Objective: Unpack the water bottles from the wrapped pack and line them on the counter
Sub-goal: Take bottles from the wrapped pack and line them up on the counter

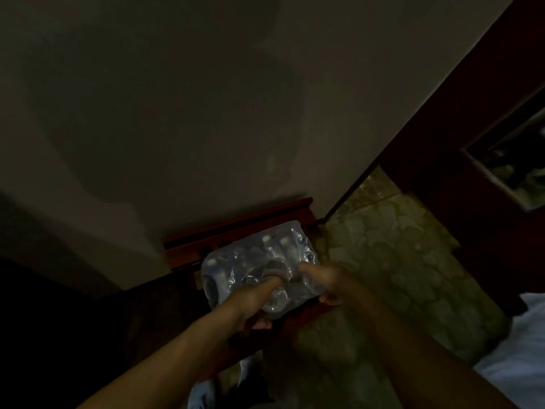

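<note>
- The wrapped pack, a rounded block of clear, crinkled plastic film over water bottles, sat at about 6 o'clock in the dim head view, on a dark reddish wooden desk against a plain wall.
- The left hand reached in from 7 o'clock; its fingers curled round a clear bottle at the pack's near edge, thumb lying along the top.
- The right hand came from 5 o'clock and gripped the pack's right end, thumb on the film, fingers curled beneath.
- Pale caps showed faintly through the wrap.
- Mottled stone floor lay at 4 o'clock, white bedding beyond.
</note>
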A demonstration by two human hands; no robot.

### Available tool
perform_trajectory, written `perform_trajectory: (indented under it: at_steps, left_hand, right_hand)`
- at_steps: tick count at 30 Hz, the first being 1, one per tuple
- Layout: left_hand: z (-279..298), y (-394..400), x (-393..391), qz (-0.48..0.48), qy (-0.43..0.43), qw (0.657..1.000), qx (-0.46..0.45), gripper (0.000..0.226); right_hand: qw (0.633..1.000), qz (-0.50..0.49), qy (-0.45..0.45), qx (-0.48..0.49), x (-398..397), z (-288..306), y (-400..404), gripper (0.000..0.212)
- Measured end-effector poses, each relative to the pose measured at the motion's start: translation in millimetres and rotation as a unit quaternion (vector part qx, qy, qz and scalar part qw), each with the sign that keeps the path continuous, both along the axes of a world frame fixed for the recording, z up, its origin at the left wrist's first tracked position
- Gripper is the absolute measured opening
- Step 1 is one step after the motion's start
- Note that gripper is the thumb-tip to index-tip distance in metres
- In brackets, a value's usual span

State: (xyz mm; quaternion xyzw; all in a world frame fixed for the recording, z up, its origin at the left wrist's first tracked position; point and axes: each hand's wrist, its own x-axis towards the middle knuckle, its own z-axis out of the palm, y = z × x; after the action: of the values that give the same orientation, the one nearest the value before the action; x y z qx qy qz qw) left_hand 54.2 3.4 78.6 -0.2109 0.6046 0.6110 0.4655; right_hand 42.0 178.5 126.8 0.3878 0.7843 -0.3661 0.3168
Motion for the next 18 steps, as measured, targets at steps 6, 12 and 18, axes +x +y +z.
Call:
perform_trajectory:
  at_steps: [6, 12, 18]
  left_hand:
    - [37, -15, -10, 0.001, 0.123, 0.992, 0.007, 0.051]
    - [91, -30, -23, 0.075, 0.178, 0.976, 0.102, 0.044]
    - [152, -50, -28, 0.086, 0.313, 0.935, 0.145, 0.041]
  right_hand:
    - [0.995, -0.059, 0.066, -0.047, 1, 41, -3, 0.033]
    - [0.960, -0.146, 0.185, -0.150, -3, 82, -21, 0.031]
    - [0.899, -0.165, 0.294, -0.279, -11, 131, -43, 0.050]
